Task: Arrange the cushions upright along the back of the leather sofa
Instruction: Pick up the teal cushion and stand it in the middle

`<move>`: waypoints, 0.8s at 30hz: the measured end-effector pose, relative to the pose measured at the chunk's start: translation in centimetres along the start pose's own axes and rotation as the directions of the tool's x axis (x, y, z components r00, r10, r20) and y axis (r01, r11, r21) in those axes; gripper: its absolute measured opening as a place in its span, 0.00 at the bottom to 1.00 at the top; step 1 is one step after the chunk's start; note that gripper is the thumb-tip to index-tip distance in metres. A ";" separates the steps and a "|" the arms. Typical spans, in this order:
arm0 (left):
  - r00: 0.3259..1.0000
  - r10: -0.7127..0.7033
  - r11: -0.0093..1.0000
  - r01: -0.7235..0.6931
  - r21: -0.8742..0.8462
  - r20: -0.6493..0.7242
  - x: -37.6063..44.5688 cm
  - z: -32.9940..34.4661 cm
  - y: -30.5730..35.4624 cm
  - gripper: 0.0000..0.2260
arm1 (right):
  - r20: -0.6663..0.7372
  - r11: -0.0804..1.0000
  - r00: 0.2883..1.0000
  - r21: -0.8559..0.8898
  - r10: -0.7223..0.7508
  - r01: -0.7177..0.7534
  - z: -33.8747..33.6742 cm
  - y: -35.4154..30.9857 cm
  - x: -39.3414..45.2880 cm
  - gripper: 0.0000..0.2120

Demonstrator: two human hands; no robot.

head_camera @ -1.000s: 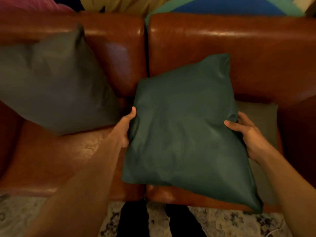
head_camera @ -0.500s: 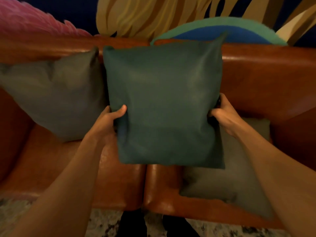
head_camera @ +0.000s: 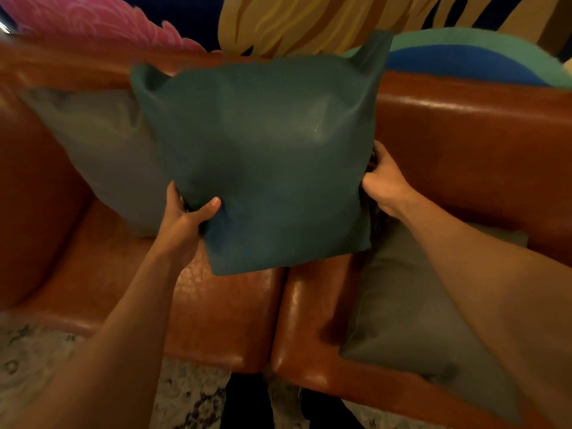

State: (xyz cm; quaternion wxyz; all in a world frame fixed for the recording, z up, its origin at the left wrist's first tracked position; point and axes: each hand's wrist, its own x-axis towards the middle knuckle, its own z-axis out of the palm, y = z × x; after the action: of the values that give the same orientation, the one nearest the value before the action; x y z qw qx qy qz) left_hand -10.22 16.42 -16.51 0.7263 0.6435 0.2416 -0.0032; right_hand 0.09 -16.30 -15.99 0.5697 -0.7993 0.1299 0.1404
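Green cushion point(head_camera: 263, 162): being held upright over the middle of the sofa, top corners reaching above the backrest point(head_camera: 464, 119), bottom edge hanging just above the seat point(head_camera: 223, 311); overlapping the right edge of the grey cushion.
Left hand point(head_camera: 182, 224): gripping the lower left edge, thumb pressing into the front face, remaining fingers wrapping behind and hidden.
Right hand point(head_camera: 385, 184): clamping the right edge at mid-height, fingers curling into the fabric; spread or together, cannot tell.
Grey cushion point(head_camera: 102, 156): leaning upright against the backrest at the left end.
Second grey cushion point(head_camera: 411, 311): lying flat on the right seat, partly under the right forearm; not yet stood up.
Step, as judged: lowering the green cushion into place beside the grey one.
Risk 1: slumping forward on release, owing to soft filling and slick leather offering little grip at the base.
Risk 2: nudging the grey cushion sideways, owing to the overlapping edges.
Risk 3: leaning crooked, owing to the seat gap point(head_camera: 278, 317) sitting directly beneath.
Writing, brands, labels: none readable anywhere; only painted shapes showing on the wall point(head_camera: 309, 20) behind.
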 end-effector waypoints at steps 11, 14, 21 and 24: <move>0.987 -0.117 0.992 0.122 0.038 -0.107 1.0 2.1 -4.1 0.37 | 0.044 0.985 0.997 -0.166 0.062 -0.054 1.2 3.1 1.4 0.33; 0.979 -0.126 0.990 0.134 0.045 -0.161 0.7 2.0 -4.4 0.35 | 0.039 0.986 0.997 -0.156 0.063 -0.056 0.8 3.2 1.2 0.34; 0.897 -0.247 0.955 0.289 0.064 -0.366 -2.3 4.0 -9.2 0.14 | 0.055 0.976 0.980 -0.111 0.192 -0.185 -2.4 6.9 -0.7 0.25; 0.861 -0.349 0.926 0.378 0.005 -0.369 -3.9 6.2 -11.6 0.14 | 0.027 0.964 0.968 -0.112 0.248 -0.243 -4.7 9.5 -2.4 0.22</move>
State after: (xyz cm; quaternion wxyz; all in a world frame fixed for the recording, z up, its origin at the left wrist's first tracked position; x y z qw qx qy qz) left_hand -15.18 7.45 -25.66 0.6300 0.6035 0.4878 -0.0310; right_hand -5.30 -23.65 -21.93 0.5067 -0.8034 0.2086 0.2331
